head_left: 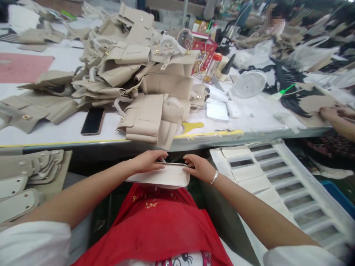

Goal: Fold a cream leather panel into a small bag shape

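A pale, flat panel with rounded corners and a dark edge [163, 176] lies over the red apron on my lap. My left hand [149, 161] is closed on its far left part, fingers bent over the top edge. At the panel's right end, my right hand [197, 168] pinches the far corner between thumb and fingers. Just beyond, a heap of beige bag pieces [144, 114] with wrapped handles and gold fittings reaches the table's front edge.
A dark phone [93, 121] lies on the white table [249, 118]. A slatted rack with pale pieces [283, 184] stands at right, stacked white-edged panels [16, 199] at left. A white fan [249, 83] and a co-worker's hand [330, 112] are farther right.
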Demonstrator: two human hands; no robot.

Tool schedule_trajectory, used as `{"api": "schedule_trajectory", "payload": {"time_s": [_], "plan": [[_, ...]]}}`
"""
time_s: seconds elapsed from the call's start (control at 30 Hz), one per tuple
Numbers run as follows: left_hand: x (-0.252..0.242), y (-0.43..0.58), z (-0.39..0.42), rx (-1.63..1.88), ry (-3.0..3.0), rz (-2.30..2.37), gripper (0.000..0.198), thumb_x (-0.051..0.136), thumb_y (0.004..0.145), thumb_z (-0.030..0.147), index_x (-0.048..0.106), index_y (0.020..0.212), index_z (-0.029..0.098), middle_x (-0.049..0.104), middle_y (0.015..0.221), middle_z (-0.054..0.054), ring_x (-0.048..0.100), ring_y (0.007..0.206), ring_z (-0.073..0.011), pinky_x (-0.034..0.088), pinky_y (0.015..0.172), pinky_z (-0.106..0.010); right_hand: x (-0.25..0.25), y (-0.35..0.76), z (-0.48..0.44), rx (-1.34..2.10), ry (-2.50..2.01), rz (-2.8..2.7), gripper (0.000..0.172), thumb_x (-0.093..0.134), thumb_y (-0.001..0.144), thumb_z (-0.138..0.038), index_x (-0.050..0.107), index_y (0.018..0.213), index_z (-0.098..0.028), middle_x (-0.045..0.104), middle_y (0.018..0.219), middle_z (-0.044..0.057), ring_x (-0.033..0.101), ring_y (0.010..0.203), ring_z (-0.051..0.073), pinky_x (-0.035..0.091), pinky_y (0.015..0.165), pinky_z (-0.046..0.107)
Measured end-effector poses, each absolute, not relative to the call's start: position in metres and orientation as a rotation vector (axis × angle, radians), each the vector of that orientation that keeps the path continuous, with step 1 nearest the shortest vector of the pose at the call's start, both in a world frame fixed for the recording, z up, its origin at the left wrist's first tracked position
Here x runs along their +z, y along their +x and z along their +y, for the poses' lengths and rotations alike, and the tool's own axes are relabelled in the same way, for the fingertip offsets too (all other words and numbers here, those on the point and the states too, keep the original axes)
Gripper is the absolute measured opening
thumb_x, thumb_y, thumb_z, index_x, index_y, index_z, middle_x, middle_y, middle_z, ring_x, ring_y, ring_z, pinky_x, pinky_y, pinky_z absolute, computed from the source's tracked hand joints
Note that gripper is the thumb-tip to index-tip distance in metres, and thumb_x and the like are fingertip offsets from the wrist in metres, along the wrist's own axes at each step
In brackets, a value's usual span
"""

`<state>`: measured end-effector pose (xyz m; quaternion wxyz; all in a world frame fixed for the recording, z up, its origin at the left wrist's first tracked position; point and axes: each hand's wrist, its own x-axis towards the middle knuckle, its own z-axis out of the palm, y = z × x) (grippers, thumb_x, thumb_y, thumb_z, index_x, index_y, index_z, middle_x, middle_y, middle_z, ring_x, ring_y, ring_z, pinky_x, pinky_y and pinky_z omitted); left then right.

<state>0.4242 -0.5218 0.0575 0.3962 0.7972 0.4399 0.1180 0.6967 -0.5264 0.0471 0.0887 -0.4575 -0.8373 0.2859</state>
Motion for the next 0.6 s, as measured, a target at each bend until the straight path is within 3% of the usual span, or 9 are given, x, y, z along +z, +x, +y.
{"api": "schedule_trajectory", "payload": {"time_s": [0.07,0.23,0.4,0.6], "plan": [[0.052,0.448,-0.523,0.284,2.053,0.995,0.035,0.054,0.078,0.028,0.057,0.111,0.017,0.064,0.102,-0.005,0.059,0.089,-0.0168,0.043,0.081,-0.024,0.046,0.69,-0.531,0.6,-1.209,-2.694,0.026,0.048,0.087,-0.031,0.055,0.107,-0.015,0.061,0.095,0.008,0.056,0.08,0.012,0.041,0.072,0.023],[0.04,0.457,-0.521,0.279,2.101,0.911,0.024,0.049,0.082,0.025,0.068,0.096,0.017,0.068,0.093,-0.004,0.061,0.081,-0.0159,0.043,0.075,-0.021,0.043,0.681,-0.538,0.221,-1.156,-2.908,0.025,0.037,0.092,-0.025,0.061,0.095,-0.017,0.06,0.085,0.006,0.053,0.076,0.012,0.033,0.061,0.023],[0.04,0.453,-0.525,0.241,2.199,0.845,0.03,0.046,0.081,0.017,0.065,0.104,0.02,0.066,0.101,-0.003,0.061,0.089,-0.0164,0.042,0.079,-0.021,0.042,0.682,-0.542,0.08,-1.048,-3.013,0.023,0.037,0.092,-0.024,0.059,0.088,-0.017,0.058,0.082,0.005,0.051,0.069,0.013,0.027,0.056,0.026],[0.041,0.461,-0.532,0.122,2.411,0.895,0.028,0.049,0.076,0.013,0.064,0.1,0.017,0.066,0.098,-0.005,0.06,0.088,-0.0186,0.043,0.079,-0.024,0.053,0.675,-0.538,0.078,-0.903,-3.198,0.017,0.042,0.086,-0.018,0.058,0.089,-0.014,0.058,0.084,0.009,0.051,0.07,0.016,0.03,0.059,0.028]]}}
